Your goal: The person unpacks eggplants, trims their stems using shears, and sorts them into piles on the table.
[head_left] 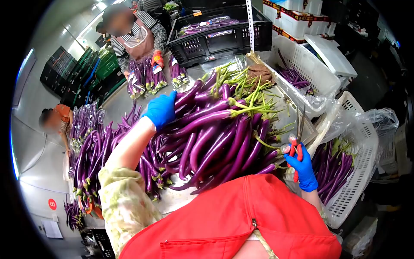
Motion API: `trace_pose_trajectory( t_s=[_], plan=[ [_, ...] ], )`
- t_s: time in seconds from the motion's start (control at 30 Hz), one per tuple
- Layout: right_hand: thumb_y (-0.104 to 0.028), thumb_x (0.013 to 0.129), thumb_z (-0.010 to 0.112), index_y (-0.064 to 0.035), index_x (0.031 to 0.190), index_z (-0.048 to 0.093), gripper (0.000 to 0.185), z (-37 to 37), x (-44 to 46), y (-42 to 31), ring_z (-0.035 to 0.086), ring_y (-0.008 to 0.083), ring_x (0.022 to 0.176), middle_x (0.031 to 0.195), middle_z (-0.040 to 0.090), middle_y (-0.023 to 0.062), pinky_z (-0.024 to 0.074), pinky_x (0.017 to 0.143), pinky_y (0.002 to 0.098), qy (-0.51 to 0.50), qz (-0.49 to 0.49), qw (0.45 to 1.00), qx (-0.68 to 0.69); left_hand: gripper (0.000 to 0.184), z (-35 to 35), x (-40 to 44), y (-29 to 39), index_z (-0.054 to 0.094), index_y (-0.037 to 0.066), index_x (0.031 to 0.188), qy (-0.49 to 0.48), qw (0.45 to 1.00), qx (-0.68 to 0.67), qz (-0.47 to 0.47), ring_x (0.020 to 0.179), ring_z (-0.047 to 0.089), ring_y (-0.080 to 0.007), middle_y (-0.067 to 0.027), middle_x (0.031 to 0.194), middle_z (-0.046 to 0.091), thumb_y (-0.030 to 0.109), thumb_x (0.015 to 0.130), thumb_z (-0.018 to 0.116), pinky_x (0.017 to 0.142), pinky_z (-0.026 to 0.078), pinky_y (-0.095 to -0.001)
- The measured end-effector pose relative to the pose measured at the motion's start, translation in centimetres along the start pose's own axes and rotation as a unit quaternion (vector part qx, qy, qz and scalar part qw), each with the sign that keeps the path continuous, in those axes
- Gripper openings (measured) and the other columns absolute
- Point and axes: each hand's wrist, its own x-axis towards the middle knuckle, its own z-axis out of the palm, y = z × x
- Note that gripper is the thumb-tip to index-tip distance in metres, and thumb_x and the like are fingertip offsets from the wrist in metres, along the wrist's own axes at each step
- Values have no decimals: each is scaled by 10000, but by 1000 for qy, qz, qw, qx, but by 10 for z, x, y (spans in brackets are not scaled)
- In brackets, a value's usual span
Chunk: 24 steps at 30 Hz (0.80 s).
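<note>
The right grip (305,170) clasps red-handled scissors (299,151) near a white crate (365,149); the left grip (162,110) touches eggplants (207,123), its closure unclear. They crowd the bench (117,102), with bare room along its far-left edge.

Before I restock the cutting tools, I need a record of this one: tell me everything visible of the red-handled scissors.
The scissors have red, plastic-looking handles and two long, slim, dark blades that look like metal. The blue-gloved right hand holds them by the handles, partly hiding them; some red shows below the fingers. The blades stand slightly apart, pointing away from the wearer, just right of the stem ends of the eggplant pile. The cutting edges are too small to judge.
</note>
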Motion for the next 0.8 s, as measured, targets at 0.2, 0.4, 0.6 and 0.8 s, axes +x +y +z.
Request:
trace_pose_trajectory(
  t_s=[0.2,0.4,0.6,0.8],
  plan=[
    [-19,770,621,-30,1305,450,562,-4,-9,-1,523,99,867,968,556,31,439,794,237,-8,-20,999,-24,480,-56,3,-26,532,-42,1146,-112,742,-660,-32,738,627,-212,-153,925,648,119,699,602,668,534,-317],
    [-9,764,630,-16,1306,443,573,1,-6,-6,535,104,864,959,562,34,445,797,240,-20,-65,997,-23,517,-86,-10,12,513,-11,1193,-115,732,-671,35,811,614,-206,-144,968,638,134,708,617,736,514,-306],
    [-71,778,664,45,1306,410,597,17,15,-26,560,106,817,945,598,60,466,766,257,-70,-115,979,-156,543,-101,-29,75,517,-9,1226,-183,658,-724,95,900,630,-221,-135,1013,650,81,702,626,849,487,-317],
    [-79,795,642,-7,1358,366,631,38,25,-41,526,128,980,1081,564,52,423,886,276,-98,-77,986,-114,647,-98,-34,107,435,-48,1285,-236,694,-675,86,993,613,-278,-200,1127,594,1,664,611,900,493,-392]
  ],
)
